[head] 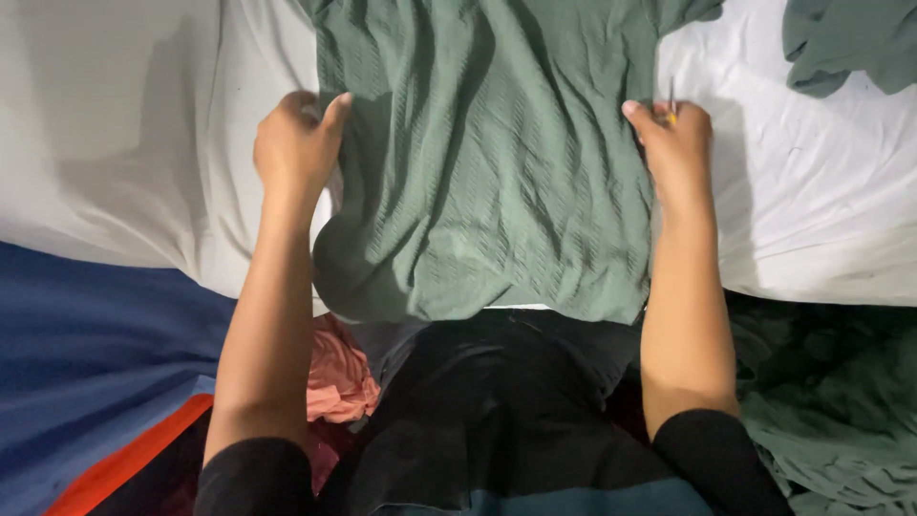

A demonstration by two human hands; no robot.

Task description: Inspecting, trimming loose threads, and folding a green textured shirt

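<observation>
Nearest you, at 6 o'clock, dark and pink clothes [339,377] lie heaped; no container shows. Your left hand [294,148] and right hand [676,143] each pinch a side edge of the green textured T-shirt [487,162], spread flat on the white bed sheet [812,201]. I judge it smoothed, not yet folded. Another green garment [850,38] lies at 1 o'clock.

White sheet [124,143] lies open either side; crumpled green cloth [845,43] crowds far right.

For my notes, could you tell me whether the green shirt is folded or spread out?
Spread out: the green shirt lies flat and wrinkled on the white sheet, with the left hand and right hand gripping its side edges.
</observation>
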